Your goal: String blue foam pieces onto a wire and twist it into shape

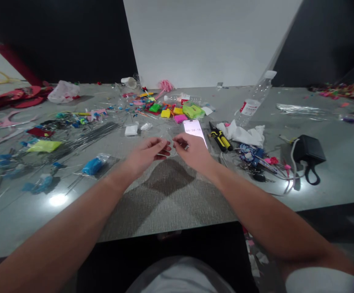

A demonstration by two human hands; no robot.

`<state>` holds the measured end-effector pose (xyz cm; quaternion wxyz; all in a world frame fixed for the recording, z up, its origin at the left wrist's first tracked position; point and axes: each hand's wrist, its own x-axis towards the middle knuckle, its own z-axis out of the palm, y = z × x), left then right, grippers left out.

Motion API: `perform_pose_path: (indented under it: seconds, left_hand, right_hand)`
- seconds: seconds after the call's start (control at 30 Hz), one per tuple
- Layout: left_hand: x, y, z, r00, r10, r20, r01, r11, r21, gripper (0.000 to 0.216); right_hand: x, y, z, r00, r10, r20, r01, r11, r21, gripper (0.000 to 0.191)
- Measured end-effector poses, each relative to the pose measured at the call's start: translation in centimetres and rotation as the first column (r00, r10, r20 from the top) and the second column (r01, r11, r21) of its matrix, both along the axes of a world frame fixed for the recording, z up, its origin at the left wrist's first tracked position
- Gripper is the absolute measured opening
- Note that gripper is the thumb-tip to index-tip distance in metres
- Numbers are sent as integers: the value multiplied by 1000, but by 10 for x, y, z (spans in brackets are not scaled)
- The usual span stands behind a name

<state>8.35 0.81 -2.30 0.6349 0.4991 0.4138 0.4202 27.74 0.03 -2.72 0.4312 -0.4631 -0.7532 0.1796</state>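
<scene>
Over the middle of the table, my left hand [150, 153] and my right hand [191, 150] face each other, a small distance apart. Each has its thumb and fingers drawn together in a pinch. Whatever they hold is too small or faint to make out. Just behind my right hand lies a phone [194, 127] with a timer on its lit screen, partly covered by that hand. A white block in wrapping [131, 130] and a crumpled clear wrapper [146, 126] lie beyond my left hand. Nearer my left forearm is a blue packet [92, 166] in clear film.
Yellow-and-black pliers [220, 138], white tissue [246, 133] and an upright plastic bottle [254, 99] stand or lie to the right. Further right is a black box-like adapter [309, 149] with cable. Thin wires [83, 140] spread left; bright clay packets [166, 113] lie behind.
</scene>
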Motion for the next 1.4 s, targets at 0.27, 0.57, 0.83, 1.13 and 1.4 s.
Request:
perform_pose_path:
  seconds: [0.27,0.57,0.83,1.13,1.4]
  left_hand:
    - [2,-2,2,995,-4,99,0,999,37,18]
    - [3,-7,8,976,-61,211,49,997,61,14]
    - [2,-6,7,975,-31,222,24,999,34,15]
    - [4,-5,-5,976,-48,211,46,999,15,16]
    - [2,-3,-3,979,-37,198,30,999,36,16]
  right_hand:
    - [2,0,1,995,103,-7,-102,989,103,24]
    - [1,-1,1,957,188,-222,-196,980,-17,27]
    - [0,0,-3,977,91,-195,-113,988,-104,33]
    - [3,-4,0,994,67,-85,-73,995,-69,25]
    - [5,-3,8,995,86,-53,-85,996,24,26]
